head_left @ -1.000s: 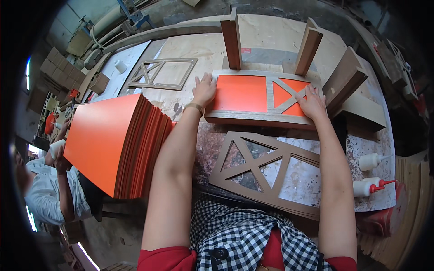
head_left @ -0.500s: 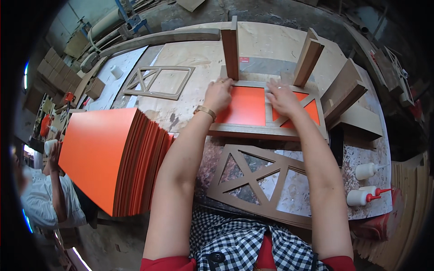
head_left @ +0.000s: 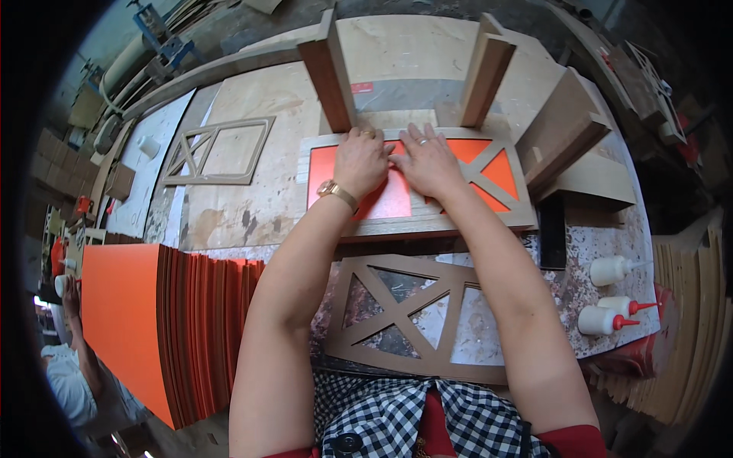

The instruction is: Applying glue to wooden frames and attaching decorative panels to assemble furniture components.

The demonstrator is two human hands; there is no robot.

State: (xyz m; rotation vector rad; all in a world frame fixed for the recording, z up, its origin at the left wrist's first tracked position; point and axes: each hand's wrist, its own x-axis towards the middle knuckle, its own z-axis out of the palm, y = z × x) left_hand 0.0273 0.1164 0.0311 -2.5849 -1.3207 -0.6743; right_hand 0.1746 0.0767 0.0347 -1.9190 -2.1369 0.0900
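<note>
A brown wooden frame (head_left: 458, 221) with cross braces lies over a bright orange panel (head_left: 473, 153), which shows through its openings. My left hand (head_left: 360, 164) rests on the frame's far rail beside the left upright post, fingers stretched forward and slightly bent. Close beside it, my right hand (head_left: 427, 162) lies flat with its fingers spread over the far rail and panel. The two thumbs nearly meet. Neither hand has anything in its grasp. Nearer to me lie brown cut-out frames (head_left: 397, 311) with X-shaped braces.
Upright wooden posts (head_left: 330, 84) (head_left: 482, 84) and a slanted board (head_left: 565, 137) stand behind and right. White glue bottles (head_left: 599, 320) lie at right. A tall stack of orange panels (head_left: 126, 320) is at left. Beyond it are a loose frame (head_left: 217, 153) and a person (head_left: 80, 374).
My left hand has slid right along the far rail, closer to my right hand. The whole view has shifted, so the table's contents appear further left.
</note>
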